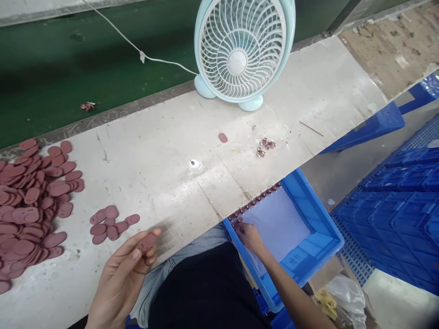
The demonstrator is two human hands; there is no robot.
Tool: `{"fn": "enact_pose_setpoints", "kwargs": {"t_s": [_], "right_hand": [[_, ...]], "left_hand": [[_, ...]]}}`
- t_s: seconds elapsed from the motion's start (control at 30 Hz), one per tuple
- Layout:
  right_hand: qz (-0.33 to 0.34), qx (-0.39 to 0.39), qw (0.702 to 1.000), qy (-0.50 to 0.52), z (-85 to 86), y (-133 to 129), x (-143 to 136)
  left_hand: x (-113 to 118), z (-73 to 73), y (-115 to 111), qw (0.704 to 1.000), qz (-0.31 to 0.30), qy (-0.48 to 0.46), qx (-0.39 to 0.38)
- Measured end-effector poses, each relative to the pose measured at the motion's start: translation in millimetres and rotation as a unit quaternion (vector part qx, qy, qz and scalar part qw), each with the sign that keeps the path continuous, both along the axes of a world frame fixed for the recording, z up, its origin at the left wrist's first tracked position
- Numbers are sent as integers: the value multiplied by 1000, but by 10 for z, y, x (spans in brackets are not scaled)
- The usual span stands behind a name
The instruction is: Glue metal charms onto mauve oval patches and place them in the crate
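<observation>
My left hand (128,265) pinches a reddish-brown oval piece (147,242) between thumb and fingers, above the table's front edge. My right hand (247,234) reaches into a blue crate (320,219), its fingers bent together at the crate's near left corner; what they hold is too small to make out. Beside those fingers, a row of small dark brown pieces (255,201) runs along the crate's table-side edge on a pale sheet (281,219). Several oval pieces (111,222) lie in a small group left of my left hand, near a large heap of them (30,214).
A light-blue fan (237,62) stands at the table's back. On the table (154,151) are a small white bottle (195,167), a single oval piece (222,137), small brown bits (265,146) and a thin stick (311,128). Stacked blue crates (394,219) stand at the right.
</observation>
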State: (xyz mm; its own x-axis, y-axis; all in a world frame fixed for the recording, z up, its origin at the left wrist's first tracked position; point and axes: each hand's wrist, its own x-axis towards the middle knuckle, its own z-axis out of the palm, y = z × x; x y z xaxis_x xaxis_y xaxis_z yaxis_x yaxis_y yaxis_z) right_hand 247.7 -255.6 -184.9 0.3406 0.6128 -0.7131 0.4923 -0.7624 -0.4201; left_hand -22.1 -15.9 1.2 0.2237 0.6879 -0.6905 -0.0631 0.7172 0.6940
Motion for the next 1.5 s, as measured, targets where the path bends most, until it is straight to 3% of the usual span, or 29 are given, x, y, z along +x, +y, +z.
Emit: {"fn": "enact_pose_setpoints", "kwargs": {"t_s": [0.37, 0.83, 1.23, 1.5], "right_hand": [[18, -16, 999, -25, 155, -16, 20], [45, -63, 995, -56, 132, -17, -24], [2, -22, 997, -70, 224, -79, 48], [-12, -40, 998, -53, 109, -116, -11]], "left_hand": [[-23, 2, 8, 1000, 1, -1, 1], [-20, -11, 17, 1000, -1, 3, -6], [-13, 23, 12, 1000, -4, -3, -2], [-64, 13, 13, 1000, -9, -10, 0]]}}
